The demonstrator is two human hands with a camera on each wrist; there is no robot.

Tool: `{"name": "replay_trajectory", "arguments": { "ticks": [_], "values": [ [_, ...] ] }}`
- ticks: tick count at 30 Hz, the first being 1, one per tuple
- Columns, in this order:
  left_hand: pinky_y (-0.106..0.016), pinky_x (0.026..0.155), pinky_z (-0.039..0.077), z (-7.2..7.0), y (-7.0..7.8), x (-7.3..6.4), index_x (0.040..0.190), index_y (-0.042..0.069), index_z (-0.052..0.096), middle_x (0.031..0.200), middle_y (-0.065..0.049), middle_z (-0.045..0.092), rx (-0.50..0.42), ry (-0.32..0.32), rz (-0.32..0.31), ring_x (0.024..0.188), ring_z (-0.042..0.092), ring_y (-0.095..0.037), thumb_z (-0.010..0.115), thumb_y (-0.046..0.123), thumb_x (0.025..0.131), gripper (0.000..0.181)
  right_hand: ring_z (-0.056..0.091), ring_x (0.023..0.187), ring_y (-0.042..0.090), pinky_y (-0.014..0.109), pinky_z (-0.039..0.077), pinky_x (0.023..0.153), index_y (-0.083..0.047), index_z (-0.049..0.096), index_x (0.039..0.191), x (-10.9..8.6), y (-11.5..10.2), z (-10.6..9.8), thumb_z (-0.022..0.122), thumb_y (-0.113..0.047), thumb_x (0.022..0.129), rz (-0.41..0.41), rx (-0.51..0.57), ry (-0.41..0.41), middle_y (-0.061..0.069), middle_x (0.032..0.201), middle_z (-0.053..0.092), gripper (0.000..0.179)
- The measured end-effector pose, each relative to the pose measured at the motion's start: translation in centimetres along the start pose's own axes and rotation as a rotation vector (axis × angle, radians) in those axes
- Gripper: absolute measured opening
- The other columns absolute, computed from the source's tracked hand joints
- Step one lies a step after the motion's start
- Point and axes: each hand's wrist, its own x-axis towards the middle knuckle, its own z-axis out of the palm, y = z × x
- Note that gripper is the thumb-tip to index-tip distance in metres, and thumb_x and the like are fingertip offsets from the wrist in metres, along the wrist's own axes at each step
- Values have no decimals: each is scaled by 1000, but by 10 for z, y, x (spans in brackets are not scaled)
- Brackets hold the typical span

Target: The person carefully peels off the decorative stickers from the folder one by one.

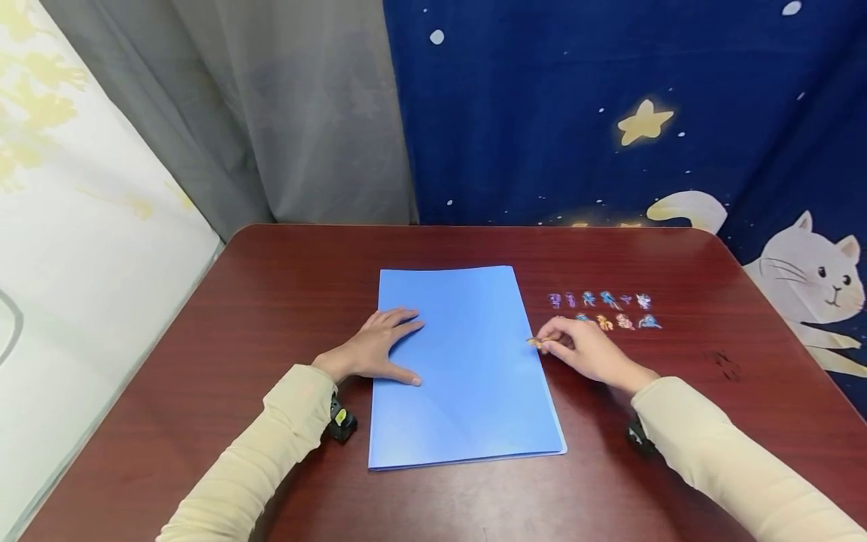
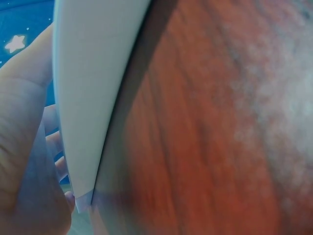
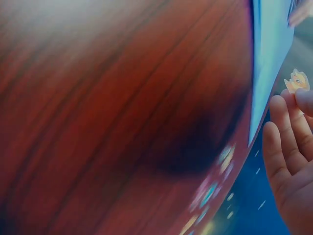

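Note:
A blue folder [image 1: 467,391] lies flat on the table, its long sides running away from me. My left hand [image 1: 369,352] rests on the folder's left side with fingers spread and thumb apart. Between the thumb and fingertips of my right hand [image 1: 588,351] I pinch a small orange cartoon-figure sticker [image 3: 297,81], just at the folder's right edge. In the right wrist view the sticker shows a pale border, and the other fingers of that hand are extended. Right of the folder lie two rows of small colourful cartoon stickers [image 1: 608,300], partly hidden by my right hand.
Everything sits on a dark red wooden table [image 1: 298,271]. Dark marks [image 1: 725,365] show on its right part. Behind it hang a grey curtain [image 1: 325,113] and a blue curtain [image 1: 528,113] with stars and a cat. A white wall [image 1: 88,301] stands at left.

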Motion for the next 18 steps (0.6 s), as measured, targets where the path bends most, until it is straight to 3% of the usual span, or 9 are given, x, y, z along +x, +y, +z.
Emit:
{"name": "replay_trajectory", "arguments": {
  "ticks": [8,18],
  "values": [
    [-50,103,7,0,-2,-3,138,12,34,143,-8,23,-4,8,-5,132,13,-28,65,61,66,93,59,65,6,25,47,61,-8,58,79,-26,28,-27,63,-3,81,150,-94,37,-4,72,62,7],
    [-50,103,7,0,-1,-3,138,11,33,144,-8,23,-4,6,-16,132,12,-29,64,62,65,93,57,62,10,30,43,60,-4,62,78,-44,51,-55,65,-10,79,367,-174,107,0,68,64,7]
  ]
}}
